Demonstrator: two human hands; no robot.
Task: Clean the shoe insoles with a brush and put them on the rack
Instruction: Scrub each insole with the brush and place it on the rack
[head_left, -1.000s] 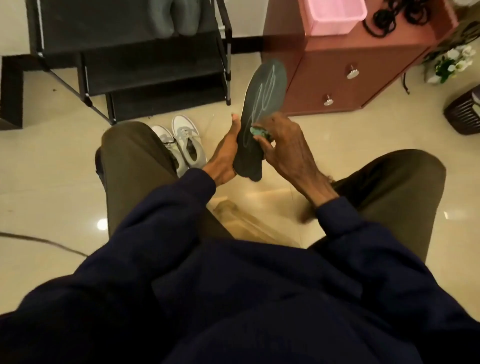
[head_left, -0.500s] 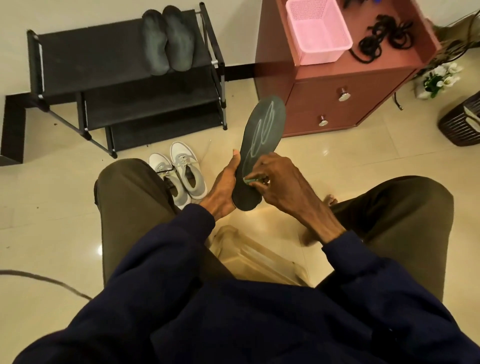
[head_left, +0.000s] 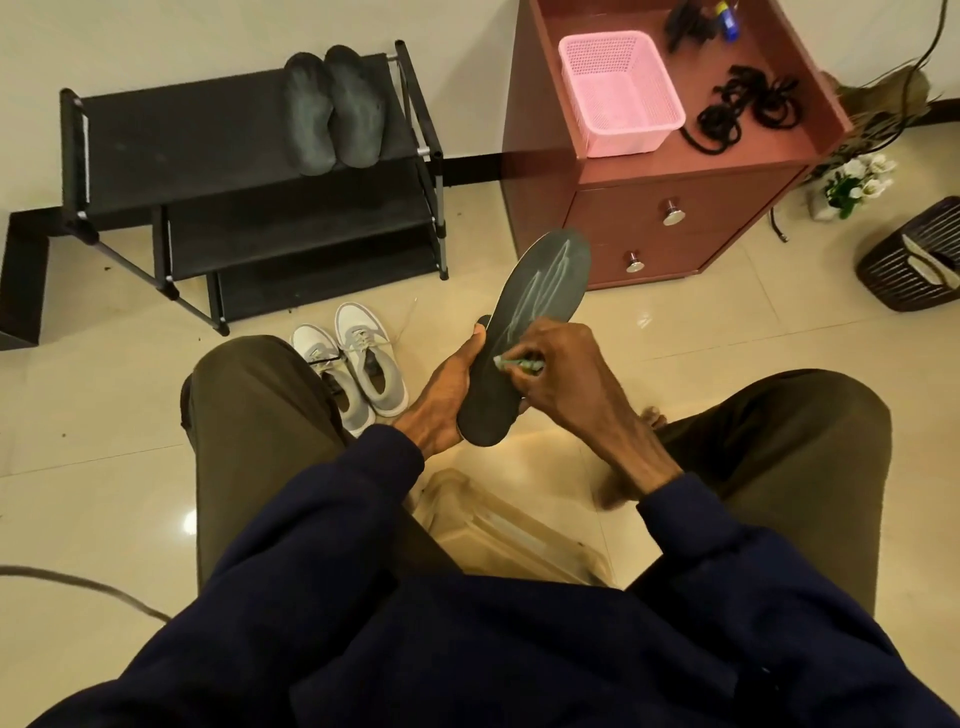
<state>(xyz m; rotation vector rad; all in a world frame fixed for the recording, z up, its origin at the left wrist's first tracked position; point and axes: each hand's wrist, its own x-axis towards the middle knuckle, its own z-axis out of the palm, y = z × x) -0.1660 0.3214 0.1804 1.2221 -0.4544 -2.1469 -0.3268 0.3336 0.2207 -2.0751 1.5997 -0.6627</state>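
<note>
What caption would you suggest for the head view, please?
Left hand holds a dark insole while right hand presses a small brush to it; two insoles on rack.

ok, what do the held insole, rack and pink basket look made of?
Insole: likely foam or rubber, matte dark grey, pale streaks on its face.
Rack: matte black shelves, material unclear, on thin tubes that look metal, shiny joints.
Basket: pink plastic, fine perforated walls.

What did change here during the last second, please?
The right hand rubbed the small green brush down toward the heel of the dark grey shoe insole, then back up; its pale streaks changed. The left hand still grips the insole; nothing taken or released.
</note>
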